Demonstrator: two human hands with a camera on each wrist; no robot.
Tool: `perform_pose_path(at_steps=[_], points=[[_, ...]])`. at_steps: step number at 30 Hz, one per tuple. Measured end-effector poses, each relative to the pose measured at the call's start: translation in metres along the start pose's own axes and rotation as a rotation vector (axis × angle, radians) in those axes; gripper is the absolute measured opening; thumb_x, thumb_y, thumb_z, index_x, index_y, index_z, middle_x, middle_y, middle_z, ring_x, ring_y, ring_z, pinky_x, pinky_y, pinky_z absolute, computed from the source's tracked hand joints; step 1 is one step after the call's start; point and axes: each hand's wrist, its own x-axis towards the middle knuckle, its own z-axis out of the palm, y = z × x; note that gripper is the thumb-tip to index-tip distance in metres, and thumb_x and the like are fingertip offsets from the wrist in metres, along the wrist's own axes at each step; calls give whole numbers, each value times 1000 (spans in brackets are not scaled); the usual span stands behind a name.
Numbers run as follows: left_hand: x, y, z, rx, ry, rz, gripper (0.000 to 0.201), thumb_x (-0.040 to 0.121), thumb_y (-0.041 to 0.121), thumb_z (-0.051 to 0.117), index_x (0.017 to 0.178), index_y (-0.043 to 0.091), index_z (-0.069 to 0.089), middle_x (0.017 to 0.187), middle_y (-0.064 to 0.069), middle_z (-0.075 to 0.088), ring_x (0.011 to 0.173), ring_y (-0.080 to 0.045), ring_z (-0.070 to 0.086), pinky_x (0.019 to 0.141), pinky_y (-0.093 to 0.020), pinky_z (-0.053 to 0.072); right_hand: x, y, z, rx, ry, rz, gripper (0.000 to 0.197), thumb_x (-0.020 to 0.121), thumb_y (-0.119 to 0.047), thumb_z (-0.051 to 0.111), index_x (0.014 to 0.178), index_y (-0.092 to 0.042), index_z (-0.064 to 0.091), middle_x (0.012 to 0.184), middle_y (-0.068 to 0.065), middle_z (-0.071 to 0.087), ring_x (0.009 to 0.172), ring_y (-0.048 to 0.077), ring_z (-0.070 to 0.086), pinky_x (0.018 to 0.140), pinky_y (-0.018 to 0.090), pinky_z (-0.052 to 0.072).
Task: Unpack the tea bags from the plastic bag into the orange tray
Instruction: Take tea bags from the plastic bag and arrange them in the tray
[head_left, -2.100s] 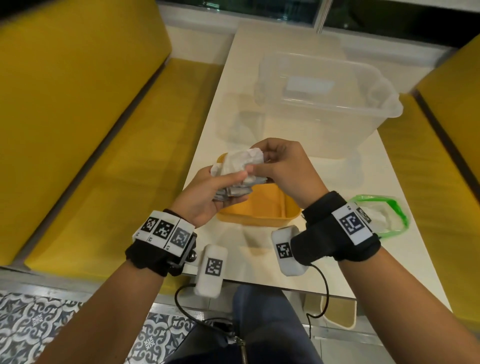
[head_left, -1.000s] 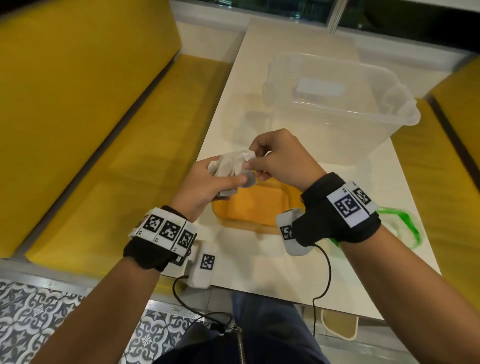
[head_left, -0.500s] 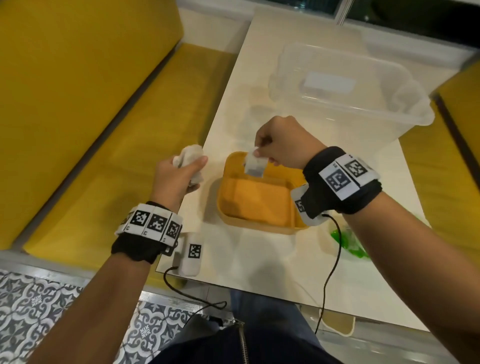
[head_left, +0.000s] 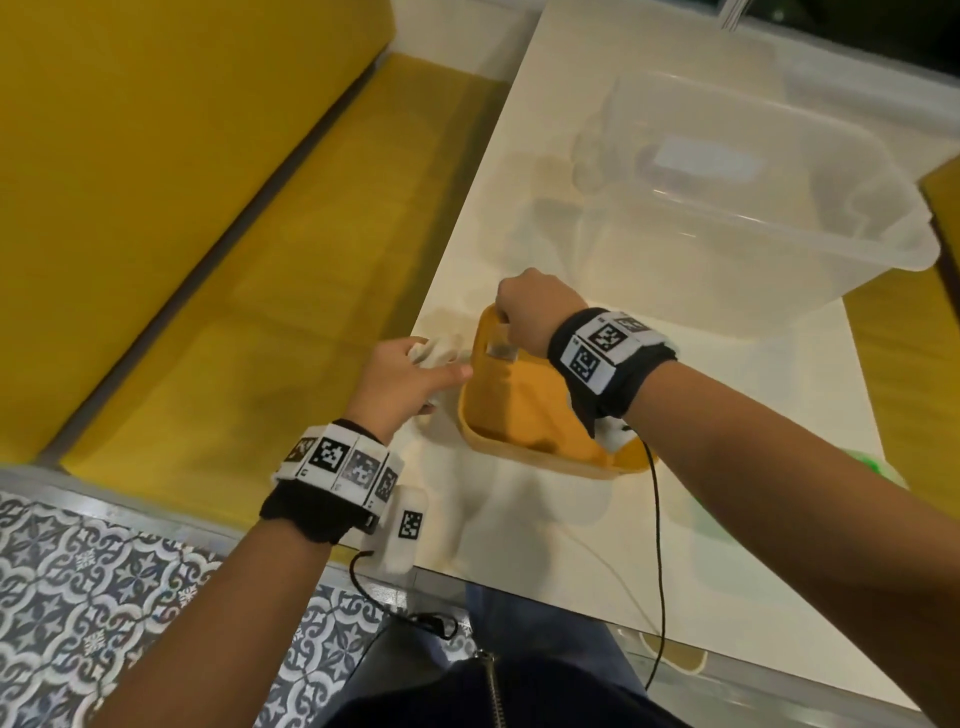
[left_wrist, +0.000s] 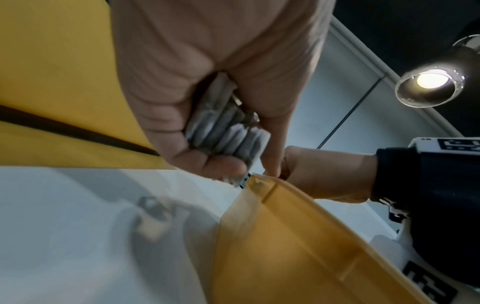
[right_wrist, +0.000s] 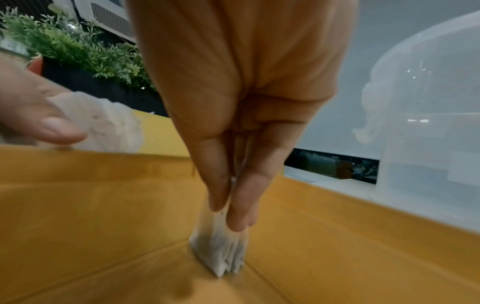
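The orange tray (head_left: 519, 410) sits on the white table near its left edge. My right hand (head_left: 524, 312) reaches into the tray's far left corner and pinches one tea bag (right_wrist: 223, 251) between thumb and fingers; the bag's lower end touches the tray floor (right_wrist: 130, 246). My left hand (head_left: 400, 384) hovers just left of the tray and grips a bundle of several tea bags (left_wrist: 228, 127) with crumpled white wrapping (head_left: 436, 353). The green-edged plastic bag (head_left: 878, 467) lies on the table to the right, mostly hidden behind my right forearm.
A large clear plastic tub (head_left: 737, 192) stands on the table (head_left: 545, 519) behind the tray. Yellow bench seats (head_left: 260, 260) run along both sides of the table. Cables hang from both wrist units over the table's near edge.
My hands have parted: the right one pulled a single tea bag from the bundle and lowered it into the tray's corner. The left hand moved left of the tray with the bundle.
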Motion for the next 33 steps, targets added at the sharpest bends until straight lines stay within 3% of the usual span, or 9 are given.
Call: perform_pose_path(at_steps=[4,9,14,17,19,23,27,30,33], points=[[1,-2,0,15,-7,6,32,76,21,79,103,10,65,96,-9,62,82,-21,60,53,-24,51,0,0,-2,-6,57,-1,17,87,-1,56,74,-6,46,72,9,44,64,26,47,62,32,42],[3,-2,2,-24,-8,-22,35,77,20,78,107,12,64,99,-7,63,87,-22,61,54,-23,49,-2,-4,-5,-66,101,-9,16,88,1,54,78,-7,44,73,9,44,67,27,48,63,31,42],[5,-1,-7,-326,-20,-175,31,83,19,72,111,9,63,105,-8,65,94,-23,62,59,-26,52,-7,2,-7,-109,127,8,12,88,-2,58,84,-6,48,67,6,38,63,23,47,62,29,41],[5,4,-14,-507,-67,-195,21,89,13,62,108,5,63,114,-14,64,94,-22,61,61,-26,55,-3,8,-8,-88,174,39,21,89,1,52,72,-6,43,63,5,35,51,17,37,58,28,37],[4,9,-18,-613,-112,-183,24,93,10,55,115,4,58,107,-12,66,92,-21,63,64,-27,58,-2,9,-7,-31,167,71,20,88,1,52,70,-6,46,64,5,38,51,17,38,57,29,39],[3,17,-22,-702,-187,-149,20,96,7,47,112,5,58,103,-13,69,91,-24,68,74,-31,60,-2,11,-9,116,174,79,9,88,-4,56,93,-6,64,85,11,59,68,24,53,64,30,49],[-2,19,-20,-650,-202,-113,23,92,7,55,115,6,59,113,-13,68,102,-27,67,68,-29,59,-13,10,-27,424,265,-69,11,89,-11,61,89,-7,71,89,7,67,74,17,58,71,23,50],[-6,20,-16,-582,-181,-84,26,87,7,63,113,3,59,109,-13,68,96,-24,68,65,-27,58,-28,4,-42,636,313,-175,15,89,-13,62,97,-6,72,93,6,70,81,16,62,74,23,51],[-11,20,-11,-530,-199,-61,19,86,6,64,104,1,63,100,-13,70,85,-19,70,63,-25,57,-39,-2,-48,690,211,-250,27,82,-24,74,105,-11,70,93,2,70,83,15,64,76,26,52]])
